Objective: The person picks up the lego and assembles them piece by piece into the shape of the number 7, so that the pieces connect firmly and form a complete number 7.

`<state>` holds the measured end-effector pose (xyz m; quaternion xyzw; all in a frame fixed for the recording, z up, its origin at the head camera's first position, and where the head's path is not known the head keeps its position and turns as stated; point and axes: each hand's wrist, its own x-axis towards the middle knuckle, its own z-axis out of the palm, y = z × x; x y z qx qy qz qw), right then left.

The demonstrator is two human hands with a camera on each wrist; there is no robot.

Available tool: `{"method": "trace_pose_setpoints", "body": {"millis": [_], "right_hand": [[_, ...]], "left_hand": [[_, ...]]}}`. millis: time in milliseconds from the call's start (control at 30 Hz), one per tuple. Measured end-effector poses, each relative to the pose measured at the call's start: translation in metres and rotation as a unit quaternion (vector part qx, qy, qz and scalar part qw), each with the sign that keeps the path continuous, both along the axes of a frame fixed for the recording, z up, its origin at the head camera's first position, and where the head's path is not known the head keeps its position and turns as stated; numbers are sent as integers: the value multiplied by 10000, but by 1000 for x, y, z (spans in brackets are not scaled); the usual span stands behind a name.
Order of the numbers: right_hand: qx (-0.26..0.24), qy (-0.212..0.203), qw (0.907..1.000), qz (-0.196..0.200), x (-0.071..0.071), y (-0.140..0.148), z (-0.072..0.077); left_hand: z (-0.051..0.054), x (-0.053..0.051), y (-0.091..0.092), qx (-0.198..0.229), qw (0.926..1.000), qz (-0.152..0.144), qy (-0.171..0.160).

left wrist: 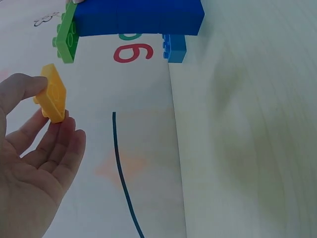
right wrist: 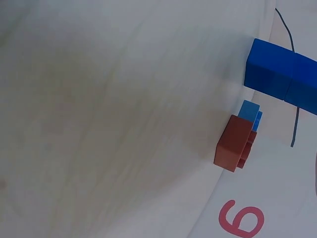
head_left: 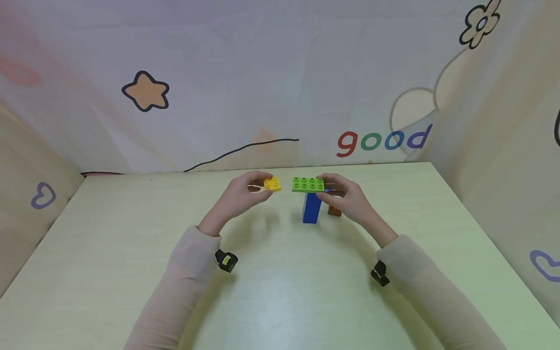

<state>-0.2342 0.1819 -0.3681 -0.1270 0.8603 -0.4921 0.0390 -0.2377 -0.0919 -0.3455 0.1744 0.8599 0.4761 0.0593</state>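
Note:
My left hand [head_left: 236,194] pinches a small yellow toy brick [head_left: 272,184] between thumb and fingers. In the left wrist view that yellow brick [left wrist: 53,94] is tilted, studs facing away from the palm. To its right, a flat green brick [head_left: 308,184] with two rows of studs lies across the top of a blue brick tower [head_left: 311,209]. My right hand [head_left: 345,197] grips the right end of the green brick, thumb at the front. A gap separates the yellow brick from the green one. The right wrist view shows the blue tower [right wrist: 280,74] but not the right hand.
Just behind the right hand stands a brown brick [head_left: 334,211], partly hidden in the head view. A lighter blue brick [right wrist: 248,111] is beside it. The pale table [head_left: 131,233] backs onto a printed cloth [head_left: 245,87] along its far edge.

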Motion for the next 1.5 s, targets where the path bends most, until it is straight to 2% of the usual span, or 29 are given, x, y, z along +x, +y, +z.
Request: {"method": "trace_pose_setpoints", "body": {"millis": [667,1067,1200,1333,1500], "right_hand": [[-71,94,9998,131,0,-16,1],[-52,-135,9996,252,-3,-16,-2],[-55,-66,9995,311,-3,-15,0],[-133,176,9995,222,-5,-10,3],[-81,320,9994,-85,-11,-1,4]], "left_hand": [[3,2,0,218,9997,33,-104],[0,1,1,337,9993,-59,-118],[-1,2,0,322,9994,-57,-110],[-3,1,-1,329,9994,-61,-122],[-4,0,-2,324,9994,-42,-100]]}}
